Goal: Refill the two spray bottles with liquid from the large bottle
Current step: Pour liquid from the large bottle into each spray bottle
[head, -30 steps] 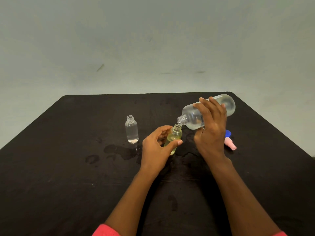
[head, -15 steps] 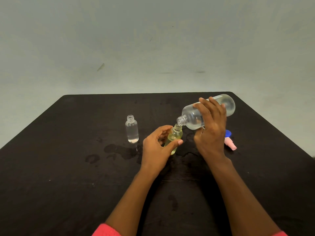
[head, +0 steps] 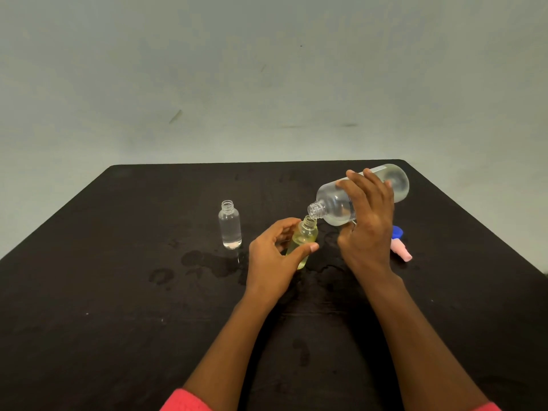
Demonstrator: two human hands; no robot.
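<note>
Right above the yellow spray bottle [head: 304, 236], my right hand [head: 367, 223] wraps the tilted large bottle [head: 330, 203], mouth almost on its neck. My left hand [head: 274, 258] grips the yellow one. Slow tilt, necks lined up! The clear spray bottle [head: 229, 226] waits to its left. Any stream's too fine to see; my fingers hide the fill level.

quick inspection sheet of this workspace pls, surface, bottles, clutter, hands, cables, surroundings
surface: black table, wet patches near the middle.
job's things: large bottle tilted, mouth over the open neck of the yellowish small bottle; clear small bottle upright, uncapped, apart to the left.
clutter: blue cap and pink piece lie on the table beside the right hand.
grippers: left hand grips the yellowish small bottle; right hand grips the large bottle.
cables: nothing seen.
surroundings: plain pale wall.
</note>
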